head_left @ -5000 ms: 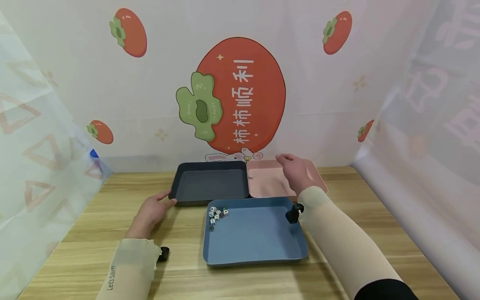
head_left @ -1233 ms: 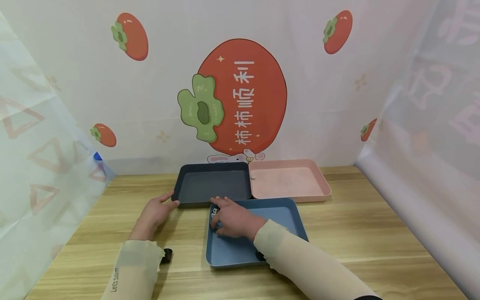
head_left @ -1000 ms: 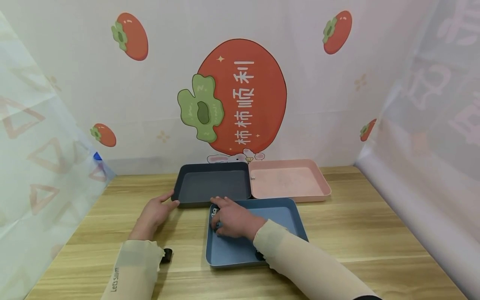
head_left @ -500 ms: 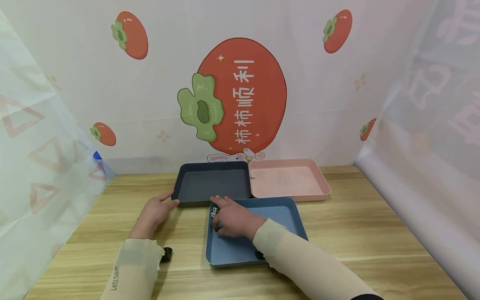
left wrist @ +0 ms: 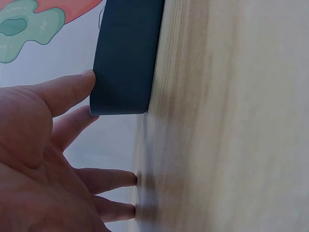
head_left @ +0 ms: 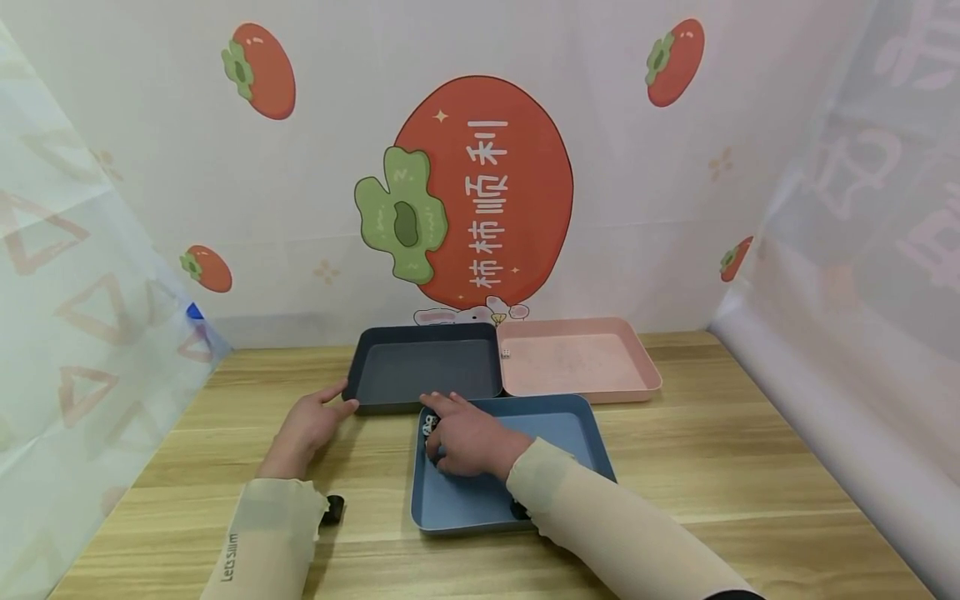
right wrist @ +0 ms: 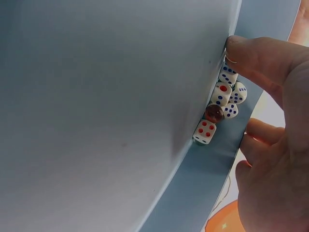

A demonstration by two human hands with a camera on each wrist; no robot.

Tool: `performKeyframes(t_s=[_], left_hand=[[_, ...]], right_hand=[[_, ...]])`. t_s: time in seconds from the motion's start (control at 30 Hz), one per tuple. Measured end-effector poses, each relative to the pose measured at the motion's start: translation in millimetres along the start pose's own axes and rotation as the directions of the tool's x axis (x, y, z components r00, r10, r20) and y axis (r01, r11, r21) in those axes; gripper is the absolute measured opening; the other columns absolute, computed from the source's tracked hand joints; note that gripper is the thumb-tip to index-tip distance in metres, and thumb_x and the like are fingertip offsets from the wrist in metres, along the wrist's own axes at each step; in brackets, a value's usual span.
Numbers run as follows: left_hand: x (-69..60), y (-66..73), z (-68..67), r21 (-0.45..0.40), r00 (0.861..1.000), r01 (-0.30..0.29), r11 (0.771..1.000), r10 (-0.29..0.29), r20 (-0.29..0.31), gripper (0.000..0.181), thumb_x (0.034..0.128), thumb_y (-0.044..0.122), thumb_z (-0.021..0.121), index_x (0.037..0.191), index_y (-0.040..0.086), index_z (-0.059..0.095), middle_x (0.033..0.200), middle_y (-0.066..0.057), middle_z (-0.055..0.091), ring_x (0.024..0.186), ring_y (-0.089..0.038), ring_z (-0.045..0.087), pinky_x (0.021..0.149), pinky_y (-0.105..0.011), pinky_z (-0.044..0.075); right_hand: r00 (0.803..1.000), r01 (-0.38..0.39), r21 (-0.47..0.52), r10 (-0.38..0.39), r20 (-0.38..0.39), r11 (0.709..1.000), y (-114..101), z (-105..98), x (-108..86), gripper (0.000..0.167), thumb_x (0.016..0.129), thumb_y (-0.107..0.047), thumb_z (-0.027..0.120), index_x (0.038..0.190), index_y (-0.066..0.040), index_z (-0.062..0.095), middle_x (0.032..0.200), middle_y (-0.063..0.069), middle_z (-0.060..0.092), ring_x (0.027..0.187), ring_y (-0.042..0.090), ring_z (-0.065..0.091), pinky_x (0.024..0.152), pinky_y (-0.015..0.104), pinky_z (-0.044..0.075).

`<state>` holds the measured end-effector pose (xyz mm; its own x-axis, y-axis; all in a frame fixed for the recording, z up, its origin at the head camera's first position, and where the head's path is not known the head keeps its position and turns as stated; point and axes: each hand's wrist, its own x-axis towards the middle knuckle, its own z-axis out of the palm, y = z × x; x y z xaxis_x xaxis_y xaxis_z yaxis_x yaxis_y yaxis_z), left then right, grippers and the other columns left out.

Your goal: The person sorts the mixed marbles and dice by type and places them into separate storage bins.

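Observation:
My left hand (head_left: 309, 423) is at the left end of the dark grey tray (head_left: 427, 405). In the left wrist view, its thumb and index finger touch the tray's edge with fingers nearly straight, and two other fingertips rest on the table. My right hand (head_left: 472, 437) reaches into the left side of the blue tray (head_left: 495, 508). In the right wrist view, its thumb tip is down beside several white dice (right wrist: 204, 132) and a dark red glass marble (right wrist: 214, 113) along the tray wall. Whether its fingers pinch a die is hidden.
A pink tray (head_left: 577, 358) stands to the right of the dark grey one, with a white die (head_left: 506, 354) at its left wall. All three trays sit on a wooden table (head_left: 720, 467) before a printed cloth backdrop (head_left: 622, 208).
My right hand has come from over the pink tray to the left side of the blue tray. Over the last second its fingers shifted slightly among the dice. My left hand stays at the dark tray.

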<state>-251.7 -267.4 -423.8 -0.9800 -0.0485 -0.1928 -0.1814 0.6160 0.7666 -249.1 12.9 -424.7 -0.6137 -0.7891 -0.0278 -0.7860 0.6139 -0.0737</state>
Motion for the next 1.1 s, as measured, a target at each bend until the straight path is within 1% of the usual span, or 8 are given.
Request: performKeyframes(t_s=[0.2, 0.43, 0.73, 0.83, 0.97, 1.03, 1.1], left_hand=[[-0.6, -0.4, -0.1, -0.007, 1.0, 0.001, 1.0, -0.001, 0.004, 0.066, 0.1024, 0.037, 0.057, 0.158, 0.014, 0.03, 0.16, -0.027, 0.014, 0.144, -0.051, 0.008, 0.112, -0.064, 0.014], [-0.6, -1.0, 0.3, 0.01, 1.0, -0.001, 1.0, 0.0, 0.004, 0.065, 0.1027, 0.037, 0.056, 0.158, 0.015, 0.03, 0.16, -0.028, 0.015, 0.144, -0.051, 0.009, 0.112, -0.065, 0.015], [0.1, 0.3, -0.3, 0.014, 1.0, 0.001, 1.0, -0.001, 0.001, 0.065, 0.1025, 0.038, 0.056, 0.158, 0.015, 0.03, 0.16, -0.028, 0.016, 0.144, -0.051, 0.01, 0.112, -0.065, 0.015], [0.3, 0.1, 0.2, 0.025, 1.0, -0.003, 1.0, 0.003, -0.003, 0.066, 0.1022, 0.038, 0.057, 0.158, 0.015, 0.031, 0.159, -0.029, 0.017, 0.143, -0.051, 0.011, 0.112, -0.065, 0.016], [0.9, -0.9, 0.9, 0.027, 1.0, -0.004, 1.0, 0.004, -0.003, 0.066, 0.1019, 0.038, 0.057, 0.158, 0.015, 0.031, 0.159, -0.029, 0.017, 0.143, -0.051, 0.011, 0.112, -0.065, 0.015], [0.9, -1.0, 1.3, 0.019, 1.0, -0.001, 1.0, 0.001, -0.002, 0.066, 0.1018, 0.038, 0.057, 0.158, 0.015, 0.031, 0.159, -0.028, 0.017, 0.144, -0.051, 0.01, 0.112, -0.064, 0.015], [1.4, -1.3, 1.5, 0.012, 1.0, 0.002, 1.0, -0.002, -0.001, 0.066, 0.1018, 0.037, 0.057, 0.158, 0.015, 0.031, 0.16, -0.028, 0.017, 0.144, -0.05, 0.01, 0.113, -0.064, 0.015]], right_hand=[[1.0, 0.001, 0.025, -0.001, -0.002, 1.0, 1, 1, 0.1, 0.009, 0.088, -0.03, 0.079, 0.095, -0.035, 0.079, 0.161, 0.009, 0.028, 0.149, 0.023, 0.019, 0.119, 0.04, 0.015], [1.0, -0.005, 0.081, 0.007, -0.013, 0.997, 5, 2, 2.4, 0.009, 0.088, -0.027, 0.079, 0.092, -0.035, 0.079, 0.16, 0.008, 0.032, 0.148, 0.022, 0.02, 0.119, 0.041, 0.015], [1.0, -0.005, 0.16, 0.01, -0.026, 0.987, 8, -4, 3.2, 0.011, 0.088, -0.024, 0.077, 0.096, -0.031, 0.08, 0.157, 0.007, 0.036, 0.147, 0.021, 0.025, 0.119, 0.04, 0.016], [0.999, -0.016, 0.22, 0.025, -0.036, 0.975, 11, -8, 2.7, 0.01, 0.09, -0.023, 0.076, 0.098, -0.029, 0.08, 0.157, 0.008, 0.037, 0.147, 0.021, 0.026, 0.119, 0.039, 0.014], [0.997, -0.047, 0.317, 0.063, -0.04, 0.947, 17, -16, 1.1, 0.011, 0.091, -0.022, 0.075, 0.101, -0.026, 0.08, 0.158, 0.007, 0.035, 0.147, 0.021, 0.024, 0.119, 0.04, 0.013], [0.995, -0.072, 0.369, 0.092, -0.036, 0.927, 22, -19, 0.9, 0.012, 0.091, -0.023, 0.074, 0.101, -0.026, 0.08, 0.158, 0.006, 0.034, 0.147, 0.022, 0.025, 0.118, 0.04, 0.021], [0.991, -0.099, 0.427, 0.128, -0.039, 0.899, 27, -22, 0.4, 0.012, 0.091, -0.024, 0.075, 0.101, -0.026, 0.079, 0.158, 0.005, 0.034, 0.146, 0.023, 0.028, 0.115, 0.042, 0.03]])
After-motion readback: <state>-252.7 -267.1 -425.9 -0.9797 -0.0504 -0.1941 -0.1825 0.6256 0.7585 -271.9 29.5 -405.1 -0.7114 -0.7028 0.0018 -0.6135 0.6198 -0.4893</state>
